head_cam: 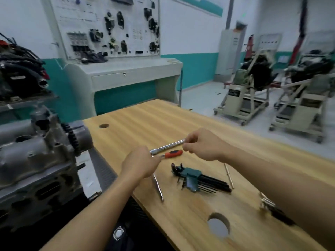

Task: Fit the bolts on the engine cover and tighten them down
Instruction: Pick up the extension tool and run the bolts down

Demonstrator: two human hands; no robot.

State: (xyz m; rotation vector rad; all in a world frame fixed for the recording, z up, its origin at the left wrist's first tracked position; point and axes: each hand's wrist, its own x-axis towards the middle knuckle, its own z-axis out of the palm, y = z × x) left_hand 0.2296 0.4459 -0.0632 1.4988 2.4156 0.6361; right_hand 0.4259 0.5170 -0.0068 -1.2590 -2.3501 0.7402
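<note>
Wooden bench (181, 120), left grip (139, 163) and right grip (203, 145) pinching chrome bar (168, 146) ends — engine cover (32, 153) apart, leftward

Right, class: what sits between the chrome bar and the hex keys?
An orange-handled driver, just below the bar and above the hex keys, shown in the head view.

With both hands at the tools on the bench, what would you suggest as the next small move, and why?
Probably bring the chrome wrench left toward the engine. The right hand pinches its handle end, the left hand grips at its head end beside the orange-handled tool, and the engine stands left of the table.
</note>
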